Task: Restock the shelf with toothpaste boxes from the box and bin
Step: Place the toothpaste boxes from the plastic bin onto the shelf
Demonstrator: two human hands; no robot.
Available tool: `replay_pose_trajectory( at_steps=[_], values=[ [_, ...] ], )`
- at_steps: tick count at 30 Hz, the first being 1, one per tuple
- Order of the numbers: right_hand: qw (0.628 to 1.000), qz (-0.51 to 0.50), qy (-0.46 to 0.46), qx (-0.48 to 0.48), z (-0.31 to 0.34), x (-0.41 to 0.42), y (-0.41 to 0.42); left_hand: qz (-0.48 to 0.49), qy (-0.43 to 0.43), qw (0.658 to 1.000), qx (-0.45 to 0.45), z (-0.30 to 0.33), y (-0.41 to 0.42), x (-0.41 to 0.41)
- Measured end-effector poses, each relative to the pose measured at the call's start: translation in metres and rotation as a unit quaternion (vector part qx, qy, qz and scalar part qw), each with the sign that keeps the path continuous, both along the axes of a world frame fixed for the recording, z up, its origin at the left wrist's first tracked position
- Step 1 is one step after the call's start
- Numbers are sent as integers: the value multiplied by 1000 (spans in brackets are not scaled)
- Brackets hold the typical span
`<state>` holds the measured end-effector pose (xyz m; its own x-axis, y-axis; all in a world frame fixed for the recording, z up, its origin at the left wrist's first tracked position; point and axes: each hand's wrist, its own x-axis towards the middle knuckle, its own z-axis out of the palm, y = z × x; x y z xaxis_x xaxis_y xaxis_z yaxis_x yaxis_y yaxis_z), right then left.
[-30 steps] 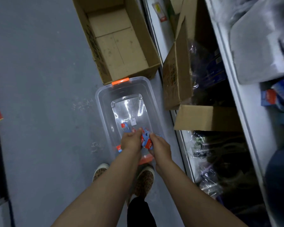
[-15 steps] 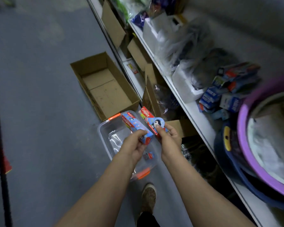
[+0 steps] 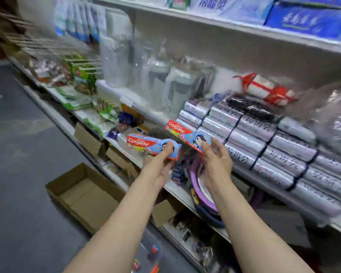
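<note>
My left hand [image 3: 161, 164] grips a red and blue toothpaste box [image 3: 146, 144] with a penguin print, held level in front of the shelf [image 3: 177, 188]. My right hand [image 3: 217, 160] holds a second toothpaste box [image 3: 187, 134] of the same kind, tilted up to the left, just right of the first. Both boxes hover at the height of the middle shelf. The empty cardboard box [image 3: 83, 192] lies open on the floor at lower left. Only a corner of the clear plastic bin [image 3: 152, 257], with a small box inside, shows at the bottom edge.
Stacked wrapped silver packs [image 3: 264, 144] fill the shelf to the right of my hands. Purple and blue basins [image 3: 201, 194] sit on the shelf below. Plastic jugs [image 3: 165, 83] and green packets [image 3: 83, 79] line the shelves further left. Grey floor [image 3: 18, 154] spreads to the left.
Both hands have risen from the bin on the floor to shelf height, each carrying a toothpaste box. My view has swung up from the floor to the shelves.
</note>
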<state>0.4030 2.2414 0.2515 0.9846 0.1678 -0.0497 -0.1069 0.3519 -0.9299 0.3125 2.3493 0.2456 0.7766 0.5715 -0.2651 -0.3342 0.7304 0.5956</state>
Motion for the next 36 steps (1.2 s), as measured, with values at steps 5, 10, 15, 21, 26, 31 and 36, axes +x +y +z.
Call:
replay_pose_trajectory(
  at_steps=[5,10,15,21,26,31,36],
  values=[
    [993,-97,-51,41,93,12,-77,-70,-64,995,32,80,-61,17],
    [974,-176,-127,61,172,5,-165,-163,-110,977,79,146,-133,32],
    [950,-260,-160,72,231,2,-251,-242,-133,957,85,197,-205,44],
    [919,-336,-185,90,274,-2,-340,-311,-158,935,60,231,-283,57],
    [900,-385,-194,64,289,11,-404,-339,-158,926,51,242,-330,67],
    [889,-419,-182,-38,290,36,-451,-338,-166,924,69,254,-365,80],
    [881,-422,-191,-101,294,61,-476,-337,-171,922,84,258,-402,96]
  ],
)
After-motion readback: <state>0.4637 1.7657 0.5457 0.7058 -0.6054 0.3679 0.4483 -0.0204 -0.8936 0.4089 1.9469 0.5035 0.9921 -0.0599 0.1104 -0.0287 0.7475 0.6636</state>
